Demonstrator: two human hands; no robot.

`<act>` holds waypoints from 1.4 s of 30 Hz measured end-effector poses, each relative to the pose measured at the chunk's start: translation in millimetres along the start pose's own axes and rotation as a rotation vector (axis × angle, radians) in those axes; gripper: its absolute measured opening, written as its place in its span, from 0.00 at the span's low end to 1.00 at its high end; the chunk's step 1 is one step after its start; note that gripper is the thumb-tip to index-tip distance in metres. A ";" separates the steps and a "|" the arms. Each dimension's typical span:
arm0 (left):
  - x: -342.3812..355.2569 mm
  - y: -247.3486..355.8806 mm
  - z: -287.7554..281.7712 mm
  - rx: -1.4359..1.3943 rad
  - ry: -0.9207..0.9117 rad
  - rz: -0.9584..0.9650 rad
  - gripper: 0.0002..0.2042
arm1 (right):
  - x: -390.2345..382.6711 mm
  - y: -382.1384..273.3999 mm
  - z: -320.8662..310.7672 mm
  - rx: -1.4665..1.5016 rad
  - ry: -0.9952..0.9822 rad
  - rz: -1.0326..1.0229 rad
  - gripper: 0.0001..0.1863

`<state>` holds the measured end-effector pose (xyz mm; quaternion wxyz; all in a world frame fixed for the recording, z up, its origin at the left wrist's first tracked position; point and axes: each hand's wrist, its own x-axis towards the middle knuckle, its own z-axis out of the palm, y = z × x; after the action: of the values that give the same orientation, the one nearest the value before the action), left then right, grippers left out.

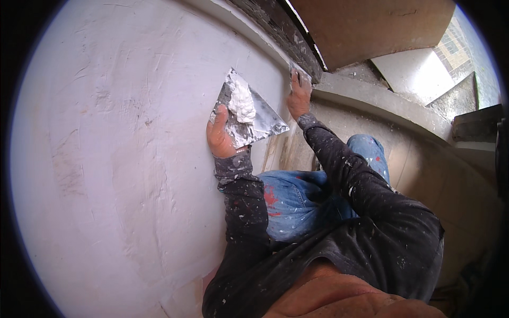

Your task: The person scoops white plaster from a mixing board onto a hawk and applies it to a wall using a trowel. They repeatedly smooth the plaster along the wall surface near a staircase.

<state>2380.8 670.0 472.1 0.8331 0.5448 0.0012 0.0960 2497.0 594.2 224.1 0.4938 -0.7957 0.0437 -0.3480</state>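
My left hand [219, 135] is closed on a flat metal hawk [268, 116], its thumb over the near left edge. A thick heap of white putty [242, 103] sits on the plate, and smears cover its surface. Further off and to the right, my right hand [299, 98] is closed on a putty-smeared scraper blade [301, 70]. Its fingers lie along the blade, close to the wall's edge beside the dark frame. The scraper's handle, if any, is hidden by the hand. Both dark sleeves are spattered with white.
A white plastered wall [122, 159] with marks and ridges fills the left. A dark frame [281, 32] runs along the top, with a brown panel [371, 26] behind it. A concrete ledge [382, 106] curves to the right. My paint-stained jeans [297, 206] are below.
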 end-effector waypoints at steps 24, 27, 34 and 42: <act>11.3 -4.3 -15.5 -0.325 -0.047 -0.137 0.20 | 50.2 -26.2 -151.9 0.319 -0.471 -0.249 0.30; 7.2 -3.7 -15.4 -0.221 0.027 -0.122 0.20 | 21.1 -2.0 -134.8 0.462 -0.422 0.152 0.26; 4.9 -4.2 -23.4 -0.259 0.009 -0.004 0.21 | 75.5 -18.9 -147.5 0.026 -0.355 -0.305 0.14; 2.9 2.9 -12.2 -0.291 -0.018 -0.017 0.20 | 54.4 78.5 -100.5 1.068 -0.859 1.263 0.12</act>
<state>2381.9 682.7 470.1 0.9041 0.4189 -0.0154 0.0832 2499.6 455.9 215.0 0.8660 -0.3525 0.1162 0.3352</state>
